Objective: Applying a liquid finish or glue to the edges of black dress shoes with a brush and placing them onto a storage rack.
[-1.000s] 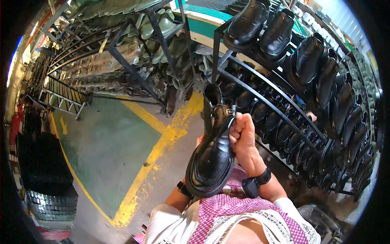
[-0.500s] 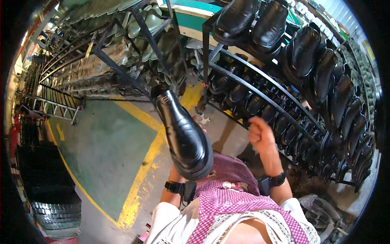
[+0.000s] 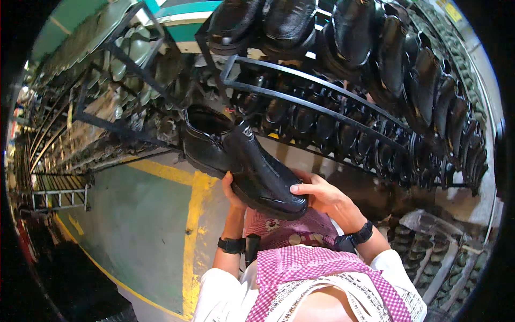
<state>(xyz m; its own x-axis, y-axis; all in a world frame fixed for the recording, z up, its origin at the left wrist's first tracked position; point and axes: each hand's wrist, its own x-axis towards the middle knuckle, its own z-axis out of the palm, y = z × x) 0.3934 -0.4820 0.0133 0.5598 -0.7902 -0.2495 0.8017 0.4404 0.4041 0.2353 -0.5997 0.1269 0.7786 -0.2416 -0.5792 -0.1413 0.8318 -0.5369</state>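
A black leather slip-on shoe [image 3: 263,174] is held in front of my apron, its toe pointing to the lower right and its opening at the upper left. My left hand [image 3: 234,194] grips it from below along the near side of the sole, the thumb showing at the edge. At the toe, my right hand [image 3: 321,194] closes on the shoe, thumb on top and the other fingers mostly hidden behind it. The inside of the opening shows dark lining.
A dark metal rack [image 3: 316,112] on the right carries rows of similar black shoes [image 3: 351,37] on two levels. On the left stands another metal frame [image 3: 134,64] with grey-green shoe-shaped pieces [image 3: 131,51]. Yellow lines [image 3: 196,214] border a green floor area [image 3: 134,225].
The shoe has turned so its toe points right and its opening shows. My right hand, free before, has come in and taken hold of the toe. The view has shifted right.
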